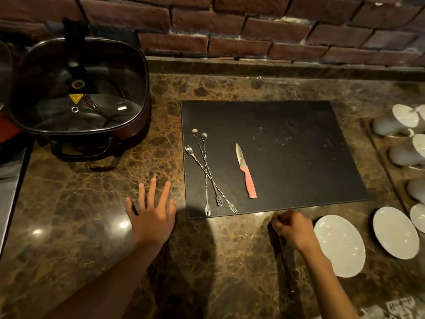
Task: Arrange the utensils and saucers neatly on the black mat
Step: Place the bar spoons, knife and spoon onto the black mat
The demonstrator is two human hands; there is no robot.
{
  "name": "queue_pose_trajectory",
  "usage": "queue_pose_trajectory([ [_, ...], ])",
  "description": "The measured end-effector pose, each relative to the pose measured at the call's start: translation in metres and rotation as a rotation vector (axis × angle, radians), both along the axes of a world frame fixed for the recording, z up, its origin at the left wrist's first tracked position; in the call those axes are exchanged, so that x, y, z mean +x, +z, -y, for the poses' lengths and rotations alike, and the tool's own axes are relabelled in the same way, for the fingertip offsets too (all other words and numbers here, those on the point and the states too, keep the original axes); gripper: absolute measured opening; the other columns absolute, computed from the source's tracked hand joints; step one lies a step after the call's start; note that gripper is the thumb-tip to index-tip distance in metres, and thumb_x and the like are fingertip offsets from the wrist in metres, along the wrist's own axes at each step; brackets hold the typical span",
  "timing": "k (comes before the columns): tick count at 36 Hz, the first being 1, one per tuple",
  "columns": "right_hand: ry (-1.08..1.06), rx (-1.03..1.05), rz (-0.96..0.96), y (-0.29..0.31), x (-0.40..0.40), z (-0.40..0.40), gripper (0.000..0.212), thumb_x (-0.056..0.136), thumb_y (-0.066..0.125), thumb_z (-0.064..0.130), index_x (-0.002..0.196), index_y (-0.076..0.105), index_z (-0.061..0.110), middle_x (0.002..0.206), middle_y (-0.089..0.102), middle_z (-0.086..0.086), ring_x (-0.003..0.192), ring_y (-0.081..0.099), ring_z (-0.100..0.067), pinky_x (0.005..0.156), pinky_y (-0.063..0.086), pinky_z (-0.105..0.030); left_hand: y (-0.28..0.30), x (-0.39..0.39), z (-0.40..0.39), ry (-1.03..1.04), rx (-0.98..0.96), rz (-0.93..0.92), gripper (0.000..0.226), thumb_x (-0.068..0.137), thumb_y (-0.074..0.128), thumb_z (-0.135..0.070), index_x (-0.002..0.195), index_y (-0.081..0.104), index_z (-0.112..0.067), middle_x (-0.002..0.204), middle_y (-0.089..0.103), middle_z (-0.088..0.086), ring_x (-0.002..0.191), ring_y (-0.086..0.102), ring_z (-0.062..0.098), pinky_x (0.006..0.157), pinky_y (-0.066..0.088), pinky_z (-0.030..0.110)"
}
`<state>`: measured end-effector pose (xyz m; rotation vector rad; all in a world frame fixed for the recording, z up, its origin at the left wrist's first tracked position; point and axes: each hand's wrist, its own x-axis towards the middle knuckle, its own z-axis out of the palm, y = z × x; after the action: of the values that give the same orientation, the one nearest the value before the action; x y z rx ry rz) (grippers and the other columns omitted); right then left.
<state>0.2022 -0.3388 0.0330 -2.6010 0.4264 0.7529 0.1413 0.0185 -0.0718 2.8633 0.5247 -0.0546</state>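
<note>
The black mat (287, 139) lies on the marble counter. On its left part lie three twisted bar spoons (208, 171) with fork ends, crossing one another, and a knife with a pink handle (246, 172) to their right. My left hand (153, 212) rests flat on the counter, fingers spread, left of the mat. My right hand (292, 226) is closed just below the mat's front edge, gripping the top of a long thin metal utensil (286, 265) that lies on the counter. Two white saucers (340, 245) (395, 232) sit right of that hand, off the mat.
A black electric pan with a glass lid (78, 88) stands at the back left. White cups (397, 123) lie on a tray along the right edge, with a third saucer's rim (418, 217) beside them. A brick wall (253, 31) backs the counter.
</note>
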Motion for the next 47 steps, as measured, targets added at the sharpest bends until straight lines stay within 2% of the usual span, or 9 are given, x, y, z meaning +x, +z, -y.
queue_pose_trajectory([
  [4,-0.017,-0.030,-0.110,-0.005,-0.038,0.009,0.028,0.085,0.070,0.039,0.098,0.064,0.015,0.091,0.070,-0.002,0.076,0.064,-0.018,0.068,0.049,-0.030,-0.002,0.000,-0.001,-0.005,0.025,0.030,0.056,0.101,0.026,-0.050,0.156,0.022,-0.048,0.169,0.022,-0.004,0.156,0.020,0.027,0.121,0.012,0.061],
  [11,0.027,-0.069,-0.005,-0.011,-0.071,0.006,0.010,0.091,0.064,0.022,0.093,0.064,0.012,0.089,0.070,-0.006,0.080,0.065,-0.025,0.068,0.049,-0.032,-0.007,-0.003,-0.002,-0.025,0.075,0.070,0.056,0.103,0.021,-0.052,0.158,0.022,-0.044,0.169,0.021,-0.003,0.156,0.021,0.028,0.121,0.012,0.060],
  [15,0.086,-0.069,0.018,-0.008,-0.068,0.004,0.014,0.089,0.064,0.024,0.078,0.056,0.021,0.074,0.059,0.006,0.061,0.050,-0.008,0.057,0.036,-0.021,-0.008,-0.001,-0.002,-0.018,0.078,0.061,0.056,0.102,0.019,-0.053,0.158,0.021,-0.045,0.169,0.020,-0.003,0.156,0.019,0.028,0.121,0.011,0.059],
  [18,0.066,-0.019,0.009,-0.006,-0.064,0.003,0.020,0.087,0.066,0.027,0.070,0.055,0.026,0.065,0.056,0.015,0.056,0.052,-0.001,0.047,0.028,-0.011,-0.009,0.000,-0.002,0.000,0.072,0.056,0.055,0.102,0.020,-0.053,0.157,0.023,-0.046,0.169,0.022,-0.004,0.156,0.020,0.027,0.121,0.010,0.059],
  [27,-0.053,0.068,-0.003,-0.005,-0.049,0.007,0.018,0.084,0.072,0.031,0.070,0.064,0.021,0.065,0.067,0.008,0.058,0.064,-0.009,0.052,0.046,-0.015,-0.006,-0.001,-0.002,0.016,0.042,0.028,0.055,0.101,0.021,-0.053,0.156,0.018,-0.051,0.170,0.017,-0.009,0.157,0.016,0.024,0.121,0.007,0.057],
  [31,-0.081,0.101,0.032,0.000,-0.034,0.005,0.020,0.083,0.073,0.030,0.067,0.063,0.024,0.062,0.066,0.011,0.056,0.064,-0.007,0.047,0.039,-0.007,-0.005,0.000,-0.001,0.025,0.047,0.000,0.055,0.101,0.017,-0.056,0.156,0.013,-0.052,0.170,0.011,-0.011,0.158,0.009,0.021,0.121,0.005,0.056],
  [36,-0.089,0.132,0.053,0.005,0.007,0.005,0.018,0.084,0.073,0.023,0.067,0.067,0.018,0.065,0.068,0.002,0.061,0.067,-0.013,0.058,0.054,-0.023,0.000,0.001,0.000,0.033,0.068,-0.024,0.057,0.099,0.022,-0.056,0.156,0.021,-0.050,0.170,0.015,-0.009,0.157,0.010,0.021,0.121,0.008,0.056],
  [40,-0.076,0.131,0.085,0.006,0.057,0.001,0.023,0.082,0.074,0.018,0.061,0.065,0.015,0.062,0.068,-0.002,0.062,0.068,-0.013,0.061,0.056,-0.028,0.000,0.001,-0.001,-0.002,0.103,-0.015,0.057,0.098,0.028,-0.052,0.155,0.032,-0.042,0.168,0.025,-0.002,0.156,0.018,0.028,0.118,0.017,0.060],
  [47,-0.009,0.057,0.126,0.000,0.138,-0.009,0.022,0.080,0.073,0.021,0.065,0.067,0.006,0.066,0.068,-0.013,0.061,0.067,-0.023,0.062,0.058,-0.040,-0.006,0.000,-0.002,0.001,0.110,-0.011,0.059,0.100,0.024,-0.053,0.158,0.018,-0.044,0.170,0.015,-0.004,0.158,0.007,0.023,0.120,0.012,0.059],
])
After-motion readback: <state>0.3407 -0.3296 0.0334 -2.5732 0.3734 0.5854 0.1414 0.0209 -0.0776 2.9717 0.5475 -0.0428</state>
